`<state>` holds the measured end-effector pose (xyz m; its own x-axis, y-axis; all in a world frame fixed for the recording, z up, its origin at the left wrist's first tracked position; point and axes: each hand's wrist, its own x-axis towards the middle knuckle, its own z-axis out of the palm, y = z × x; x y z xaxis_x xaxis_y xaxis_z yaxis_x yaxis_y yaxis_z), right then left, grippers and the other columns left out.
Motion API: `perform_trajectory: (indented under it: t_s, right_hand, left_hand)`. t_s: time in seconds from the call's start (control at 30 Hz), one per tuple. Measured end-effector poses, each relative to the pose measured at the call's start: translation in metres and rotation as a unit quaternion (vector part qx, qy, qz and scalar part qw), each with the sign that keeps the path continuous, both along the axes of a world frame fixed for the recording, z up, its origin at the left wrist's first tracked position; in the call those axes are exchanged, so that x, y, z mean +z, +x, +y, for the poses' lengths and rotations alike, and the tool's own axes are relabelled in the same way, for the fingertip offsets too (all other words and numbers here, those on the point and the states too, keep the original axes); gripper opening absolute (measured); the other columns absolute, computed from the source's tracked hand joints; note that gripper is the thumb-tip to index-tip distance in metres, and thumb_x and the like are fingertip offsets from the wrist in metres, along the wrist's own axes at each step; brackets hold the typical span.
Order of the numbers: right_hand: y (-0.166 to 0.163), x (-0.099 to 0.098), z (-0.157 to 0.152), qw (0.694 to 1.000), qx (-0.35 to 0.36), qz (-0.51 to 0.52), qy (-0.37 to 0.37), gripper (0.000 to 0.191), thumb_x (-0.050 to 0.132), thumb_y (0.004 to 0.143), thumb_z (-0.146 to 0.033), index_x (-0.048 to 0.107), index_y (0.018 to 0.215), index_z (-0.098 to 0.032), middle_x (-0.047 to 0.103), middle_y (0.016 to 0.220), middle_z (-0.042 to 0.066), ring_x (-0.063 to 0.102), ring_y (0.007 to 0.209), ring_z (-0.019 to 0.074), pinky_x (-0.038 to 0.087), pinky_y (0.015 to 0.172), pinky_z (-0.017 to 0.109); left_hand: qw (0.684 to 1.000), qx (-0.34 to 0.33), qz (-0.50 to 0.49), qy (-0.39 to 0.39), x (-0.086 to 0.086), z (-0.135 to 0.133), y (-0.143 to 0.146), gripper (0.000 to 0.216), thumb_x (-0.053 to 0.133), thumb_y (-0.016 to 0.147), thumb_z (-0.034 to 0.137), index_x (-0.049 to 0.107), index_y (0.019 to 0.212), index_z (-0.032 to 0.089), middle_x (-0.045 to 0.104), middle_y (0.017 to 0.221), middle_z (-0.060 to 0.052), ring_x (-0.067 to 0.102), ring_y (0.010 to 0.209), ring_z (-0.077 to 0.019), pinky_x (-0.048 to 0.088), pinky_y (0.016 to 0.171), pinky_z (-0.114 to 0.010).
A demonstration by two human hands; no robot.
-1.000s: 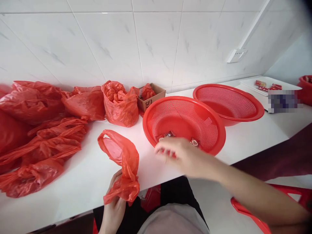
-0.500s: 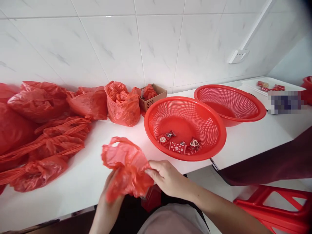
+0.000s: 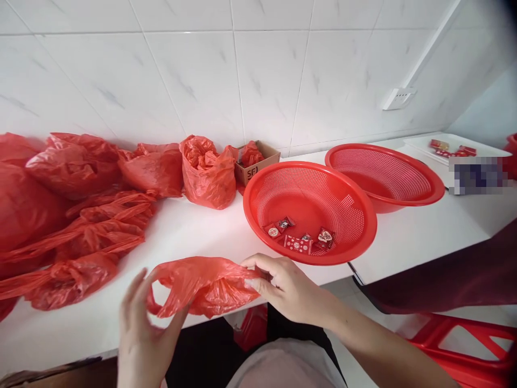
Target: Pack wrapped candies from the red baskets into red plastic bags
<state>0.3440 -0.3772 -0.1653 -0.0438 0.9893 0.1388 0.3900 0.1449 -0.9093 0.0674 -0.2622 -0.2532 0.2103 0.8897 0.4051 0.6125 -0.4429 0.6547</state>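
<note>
A thin red plastic bag [image 3: 202, 283] is stretched between my hands at the front edge of the table, an open handle loop at its left end. My right hand [image 3: 288, 288] pinches the bag's right end between thumb and fingers. Around its left end, my left hand [image 3: 143, 318] has thumb and index finger wide apart, holding the bag up by its handle side; their tips are partly hidden by the film. Just beyond my right hand stands a red perforated basket [image 3: 309, 183] with several small wrapped sweets [image 3: 298, 244] at the bottom.
A second red basket [image 3: 388, 172] stands behind the first. Filled red bags [image 3: 208, 172] line the wall at left, and tied bags [image 3: 76, 280] lie before them. A cardboard box [image 3: 264, 156], white tray [image 3: 484, 143] with packets, white table [image 3: 169, 231] and red stool [image 3: 456, 339] surround me.
The bag, crumpled and bunched before, is now spread out sideways. My left hand has moved left and its fingers have spread; my right hand still pinches the right end.
</note>
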Motion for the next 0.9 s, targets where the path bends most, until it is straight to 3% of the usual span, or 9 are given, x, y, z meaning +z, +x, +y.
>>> perform_trajectory:
  t_s: [0.1,0.17,0.23,0.33,0.4,0.53,0.7,0.8,0.9]
  right_hand:
    - [0.025,0.011,0.018,0.999,0.027,-0.046,-0.004,0.033,0.055,0.094,-0.040,0.058,0.122,-0.022,0.064,0.089,0.001,0.058,0.077,0.0125,0.045,0.073,0.025]
    - [0.054,0.017,0.036,0.996,0.004,-0.092,-0.009,0.038,0.052,0.095,-0.044,0.054,0.127,-0.024,0.064,0.092,0.001,0.060,0.081,0.0139,0.046,0.076,0.027]
    - [0.084,0.018,0.054,0.980,-0.031,-0.195,-0.031,0.039,0.051,0.095,-0.042,0.051,0.130,-0.025,0.064,0.105,0.005,0.061,0.092,0.0178,0.047,0.081,0.031]
    - [0.115,0.004,0.073,0.909,0.004,-0.398,-0.122,0.046,0.059,0.087,-0.031,0.052,0.132,-0.026,0.059,0.122,0.011,0.058,0.107,0.0270,0.045,0.083,0.036]
    - [0.125,-0.011,0.081,0.872,0.036,-0.459,-0.168,0.047,0.060,0.083,-0.021,0.056,0.130,-0.025,0.058,0.125,0.013,0.058,0.109,0.0296,0.045,0.082,0.037]
    - [0.138,-0.025,0.093,0.867,0.007,-0.460,-0.193,0.037,0.059,0.080,-0.015,0.062,0.117,-0.020,0.064,0.111,0.016,0.063,0.094,0.0284,0.045,0.075,0.036]
    - [0.132,0.023,0.094,0.912,-0.050,-0.379,-0.150,0.026,0.047,0.092,-0.030,0.053,0.117,-0.021,0.064,0.107,0.010,0.063,0.089,0.0219,0.047,0.074,0.034]
    - [0.079,0.064,0.073,0.995,0.012,-0.081,-0.049,0.026,0.036,0.098,-0.034,0.048,0.120,-0.024,0.060,0.105,0.005,0.062,0.091,0.0160,0.050,0.074,0.028]
    - [0.005,0.079,0.051,0.983,0.128,0.134,0.010,0.024,0.043,0.098,-0.034,0.050,0.118,-0.024,0.058,0.099,0.002,0.059,0.083,0.0127,0.049,0.071,0.025]
  left_hand:
    - [0.995,-0.063,0.077,0.009,0.008,-0.001,0.014,0.033,0.057,0.083,0.046,0.068,0.107,0.026,0.065,0.122,-0.008,0.061,0.111,-0.0313,0.052,0.087,-0.040]
    - [0.992,-0.068,0.096,-0.037,0.015,0.000,0.015,0.033,0.049,0.086,0.049,0.069,0.096,0.025,0.073,0.097,-0.006,0.068,0.087,-0.0275,0.053,0.071,-0.035]
    - [0.988,-0.034,0.124,-0.086,0.024,0.001,0.012,0.040,0.048,0.084,0.058,0.068,0.083,0.023,0.069,0.073,-0.003,0.065,0.067,-0.0254,0.050,0.059,-0.033]
    - [0.974,0.032,0.170,-0.144,0.039,0.000,0.010,0.051,0.050,0.077,0.071,0.055,0.059,0.024,0.047,0.043,0.003,0.050,0.044,-0.0203,0.041,0.045,-0.030]
    - [0.973,0.062,0.154,-0.158,0.047,0.000,0.011,0.050,0.051,0.078,0.071,0.058,0.065,0.023,0.044,0.042,0.005,0.048,0.042,-0.0187,0.040,0.045,-0.028]
    - [0.980,0.020,-0.014,-0.195,0.048,0.000,0.008,0.050,0.049,0.083,0.067,0.067,0.095,0.022,0.068,0.069,0.000,0.064,0.065,-0.0215,0.051,0.057,-0.029]
    - [0.910,-0.033,-0.176,-0.373,0.040,-0.004,0.000,0.059,0.052,0.079,0.072,0.071,0.079,0.017,0.071,0.080,-0.008,0.068,0.075,-0.0246,0.058,0.069,-0.034]
    - [0.906,-0.032,-0.226,-0.356,0.044,-0.011,0.013,0.055,0.055,0.079,0.068,0.071,0.077,0.016,0.071,0.081,-0.008,0.066,0.075,-0.0222,0.056,0.065,-0.030]
    - [0.891,-0.044,-0.292,-0.344,0.052,-0.018,0.035,0.049,0.058,0.080,0.063,0.072,0.084,0.017,0.071,0.084,-0.008,0.066,0.077,-0.0229,0.056,0.063,-0.031]
